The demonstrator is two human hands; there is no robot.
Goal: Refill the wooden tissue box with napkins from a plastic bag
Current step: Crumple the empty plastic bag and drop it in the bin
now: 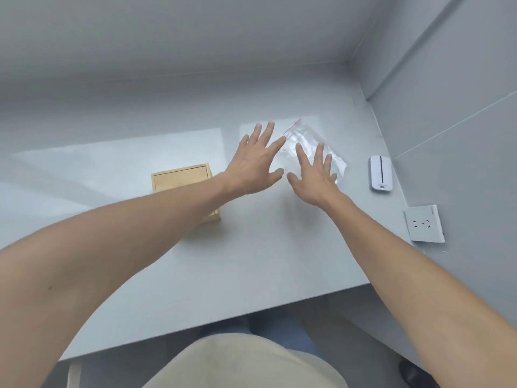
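Observation:
A clear plastic zip bag (303, 137) with a red seal line lies on the grey table toward the far right; what it holds is hard to make out. My left hand (257, 161) stretches out with fingers spread, its fingertips at the bag's left edge. Over the bag's near part is my right hand (314, 175), fingers also spread, holding nothing. The wooden tissue box (181, 177) sits left of both hands, partly covered by my left forearm.
A white pocket-sized device (381, 172) lies at the right, next to the wall. A white socket plate (424, 224) lies nearer, by the table's right edge. Grey walls close in the table (112, 169) at the back and right.

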